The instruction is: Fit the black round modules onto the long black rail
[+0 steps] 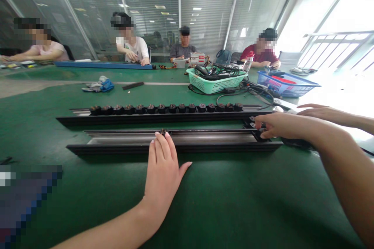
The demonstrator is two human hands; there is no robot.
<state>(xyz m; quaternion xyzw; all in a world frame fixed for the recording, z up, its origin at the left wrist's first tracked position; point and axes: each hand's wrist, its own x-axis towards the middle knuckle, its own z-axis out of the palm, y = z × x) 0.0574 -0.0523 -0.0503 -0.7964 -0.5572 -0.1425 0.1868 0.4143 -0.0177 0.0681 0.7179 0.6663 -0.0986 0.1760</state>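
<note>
Two long black rails lie parallel across the table. In the near rail (204,147), an open channel with a silvery inside, sits a small socket module (163,131). My left hand (162,155) lies over the near wall with fingers stretched out, their tips at that module, thumb spread aside. At the rail's right end, my right hand (276,124) has thumb and fingers around a black socket module (258,128), partly hidden by the fingers. The far rail (163,118) carries a row of several black sockets (161,109).
A co-worker's hand (324,113) reaches in from the right. Beyond the rails stand a green basket (216,85) of cables and a blue basket (300,85). Gloves (99,85) and a dark strip (133,85) lie behind. Several people sit across the table.
</note>
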